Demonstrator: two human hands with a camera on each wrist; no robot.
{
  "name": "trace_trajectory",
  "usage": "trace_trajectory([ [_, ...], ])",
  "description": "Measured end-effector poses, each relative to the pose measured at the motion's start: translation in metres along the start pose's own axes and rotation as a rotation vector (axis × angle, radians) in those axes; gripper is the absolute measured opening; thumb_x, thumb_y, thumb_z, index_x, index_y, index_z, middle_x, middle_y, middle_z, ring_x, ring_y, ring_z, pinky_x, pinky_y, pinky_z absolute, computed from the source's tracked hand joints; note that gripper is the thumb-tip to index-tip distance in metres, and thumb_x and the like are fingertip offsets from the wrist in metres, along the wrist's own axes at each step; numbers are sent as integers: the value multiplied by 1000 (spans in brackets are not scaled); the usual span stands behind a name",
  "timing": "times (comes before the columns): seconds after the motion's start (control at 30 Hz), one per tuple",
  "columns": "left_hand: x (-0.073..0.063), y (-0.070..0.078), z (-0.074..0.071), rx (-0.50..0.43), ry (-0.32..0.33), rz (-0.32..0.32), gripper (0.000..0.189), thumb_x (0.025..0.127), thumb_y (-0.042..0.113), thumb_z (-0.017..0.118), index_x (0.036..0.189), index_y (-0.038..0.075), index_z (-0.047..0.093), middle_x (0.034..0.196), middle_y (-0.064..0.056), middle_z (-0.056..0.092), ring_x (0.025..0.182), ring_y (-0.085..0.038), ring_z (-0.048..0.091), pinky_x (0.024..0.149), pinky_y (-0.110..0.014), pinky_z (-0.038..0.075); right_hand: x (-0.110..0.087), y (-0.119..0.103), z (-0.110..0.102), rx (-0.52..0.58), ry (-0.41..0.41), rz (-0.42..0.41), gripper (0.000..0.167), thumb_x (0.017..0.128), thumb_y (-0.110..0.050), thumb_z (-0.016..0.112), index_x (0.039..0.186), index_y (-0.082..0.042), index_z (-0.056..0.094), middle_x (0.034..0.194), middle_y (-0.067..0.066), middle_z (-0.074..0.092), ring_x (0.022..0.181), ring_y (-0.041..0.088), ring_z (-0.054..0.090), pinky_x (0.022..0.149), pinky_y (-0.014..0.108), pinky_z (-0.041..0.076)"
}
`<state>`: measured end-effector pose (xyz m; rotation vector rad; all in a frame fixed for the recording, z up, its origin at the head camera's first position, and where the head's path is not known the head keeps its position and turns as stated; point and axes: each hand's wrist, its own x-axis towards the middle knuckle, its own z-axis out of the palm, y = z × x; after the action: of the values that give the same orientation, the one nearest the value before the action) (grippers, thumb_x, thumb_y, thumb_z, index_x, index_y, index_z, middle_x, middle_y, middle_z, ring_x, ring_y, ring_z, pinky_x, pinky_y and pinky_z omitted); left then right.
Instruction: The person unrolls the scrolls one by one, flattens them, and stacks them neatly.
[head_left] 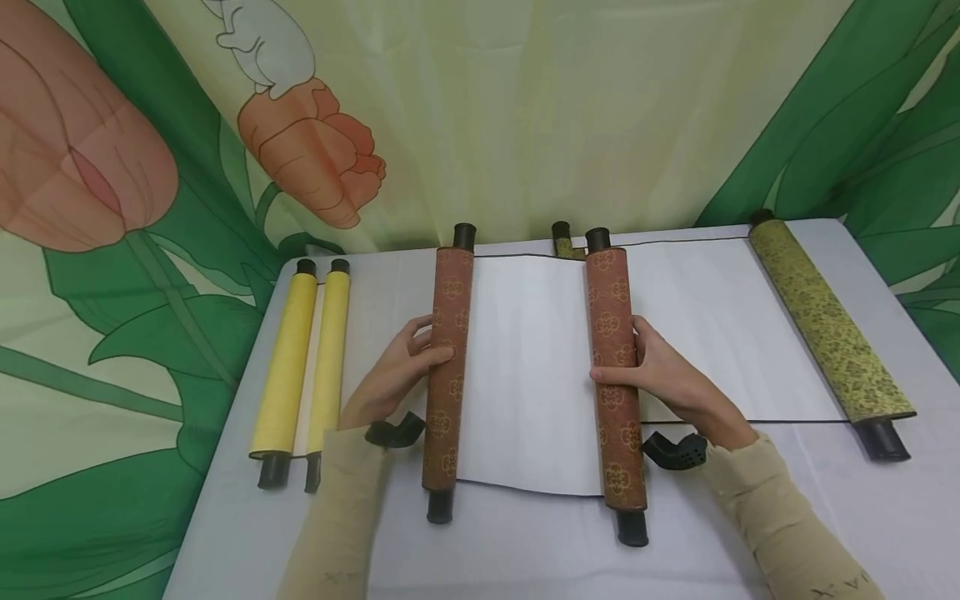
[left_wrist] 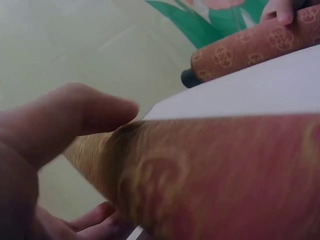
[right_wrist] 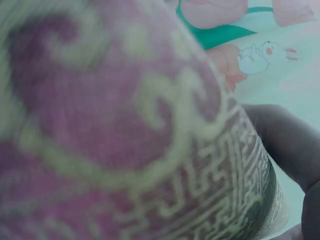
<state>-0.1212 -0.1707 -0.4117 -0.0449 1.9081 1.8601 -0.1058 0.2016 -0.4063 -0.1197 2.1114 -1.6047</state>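
A brown-red patterned scroll is partly unrolled, with a sheet of white paper (head_left: 528, 375) between its two rolls. My left hand (head_left: 392, 377) grips the left roll (head_left: 452, 287), thumb on top and fingers around its outer side. My right hand (head_left: 675, 371) holds the right roll (head_left: 609, 300) the same way, thumb across its face. Both rolls have black end knobs. Close up in the left wrist view, the left thumb (left_wrist: 75, 110) lies against the patterned roll (left_wrist: 225, 175). In the right wrist view the blurred roll (right_wrist: 125, 100) hides most of the right hand's fingers.
On the white-covered table (head_left: 510, 558), a yellow scroll (head_left: 288, 367) with two close rolls lies at left. A green-patterned scroll (head_left: 825, 321) lies unrolled at right, its paper (head_left: 697, 325) running behind the right roll. A printed curtain (head_left: 540, 108) hangs behind.
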Motion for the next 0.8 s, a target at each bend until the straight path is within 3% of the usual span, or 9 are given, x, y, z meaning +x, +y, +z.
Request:
trace_trajectory([
  [0.17, 3, 2, 6, 30, 25, -9, 81, 89, 22, 73, 153, 16, 24, 149, -13, 42, 133, -28, 48, 110, -45, 39, -2, -1, -2, -3, 9, -22, 89, 88, -22, 76, 150, -5, 15, 135, 24, 41, 121, 37, 49, 91, 43, 50],
  [0.43, 1, 7, 6, -4, 69, -45, 78, 85, 11, 56, 154, 9, 19, 145, -17, 47, 126, -27, 50, 111, -45, 35, -4, -5, -9, -29, 22, -32, 87, 90, -20, 73, 152, -1, 16, 139, 25, 42, 123, 35, 47, 89, 36, 50],
  [0.67, 0, -1, -2, -125, 23, -29, 75, 87, 7, 52, 154, 7, 17, 143, -18, 47, 126, -25, 48, 114, -46, 30, -4, -3, -16, -14, -8, -42, 91, 91, -18, 71, 155, 0, 9, 148, 26, 36, 133, 37, 40, 99, 44, 44],
  [0.8, 0, -7, -7, -194, -15, -26, 74, 89, 10, 52, 154, 6, 17, 147, -17, 39, 134, -28, 40, 118, -50, 23, -2, -1, -19, 30, -29, -45, 90, 92, -14, 68, 156, -1, 6, 149, 26, 33, 132, 39, 41, 96, 40, 47],
])
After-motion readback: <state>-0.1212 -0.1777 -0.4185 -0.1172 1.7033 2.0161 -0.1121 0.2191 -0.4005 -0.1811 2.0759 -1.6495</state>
